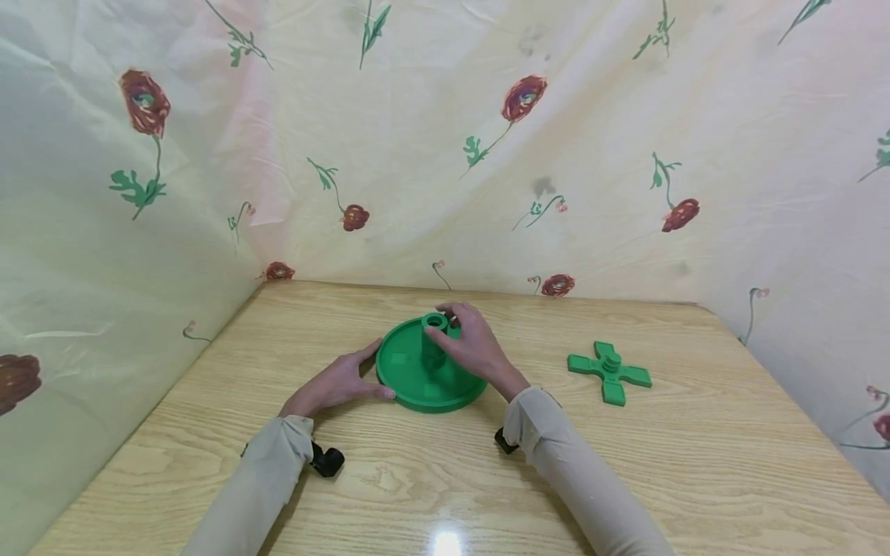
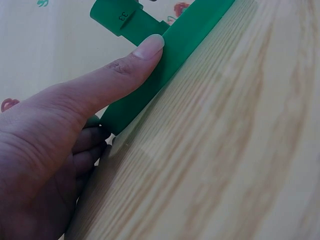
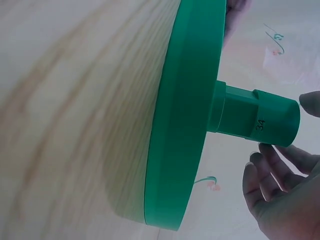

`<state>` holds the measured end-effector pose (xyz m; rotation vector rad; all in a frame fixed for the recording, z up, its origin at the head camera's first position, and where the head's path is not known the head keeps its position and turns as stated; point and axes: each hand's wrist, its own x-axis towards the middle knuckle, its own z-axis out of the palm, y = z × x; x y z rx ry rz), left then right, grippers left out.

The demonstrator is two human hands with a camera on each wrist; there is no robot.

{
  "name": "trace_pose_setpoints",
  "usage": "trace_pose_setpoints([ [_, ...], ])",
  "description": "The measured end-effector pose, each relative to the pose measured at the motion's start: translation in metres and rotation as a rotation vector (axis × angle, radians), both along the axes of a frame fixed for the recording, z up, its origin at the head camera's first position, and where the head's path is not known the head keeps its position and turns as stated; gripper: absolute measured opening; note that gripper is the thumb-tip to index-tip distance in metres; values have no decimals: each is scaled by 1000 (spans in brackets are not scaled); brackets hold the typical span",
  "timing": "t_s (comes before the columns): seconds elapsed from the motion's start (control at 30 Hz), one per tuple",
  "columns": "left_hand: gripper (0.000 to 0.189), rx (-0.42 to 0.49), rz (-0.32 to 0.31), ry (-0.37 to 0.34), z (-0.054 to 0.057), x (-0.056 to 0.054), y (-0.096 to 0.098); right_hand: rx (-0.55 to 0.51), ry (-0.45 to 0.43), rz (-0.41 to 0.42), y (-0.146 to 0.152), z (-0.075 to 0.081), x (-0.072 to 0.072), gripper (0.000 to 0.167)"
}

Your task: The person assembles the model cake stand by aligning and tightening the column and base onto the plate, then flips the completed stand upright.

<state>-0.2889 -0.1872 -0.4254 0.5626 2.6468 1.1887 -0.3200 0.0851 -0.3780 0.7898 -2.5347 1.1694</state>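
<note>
At the left rim of the green tray (image 1: 403, 377), the left hand (image 1: 344, 379) holds with thumb and fingers spread; this should be firm. At tray's middle, the post (image 1: 431, 354) stands, lightly gripped by the half-curled right hand (image 1: 476, 341); better keep it straight.

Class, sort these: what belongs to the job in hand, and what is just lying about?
In the job:
Green round base, left grip on its rim
Green post on it, right grip around it

Lying about:
Green cross-shaped piece, untouched; perhaps needed later
</note>
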Motion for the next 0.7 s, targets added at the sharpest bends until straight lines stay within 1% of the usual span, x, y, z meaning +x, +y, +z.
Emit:
trace_pose_setpoints([
  [0.13, 113, -1, -6, 7, 0, -1, 0, -8, 9, 20, 0, 0, 0, 43],
  [0.37, 112, -1, -7, 7, 0, -1, 0, 1, 0, -3, 0, 1, 1, 45],
  [0.6, 113, -7, -7, 4, 0, 0, 0, -12, 5, 31, 1, -1, 0, 42],
  [0.7, 112, -8, -7, 10, 0, 0, 0, -13, 2, 32, 1, -1, 1, 40],
])
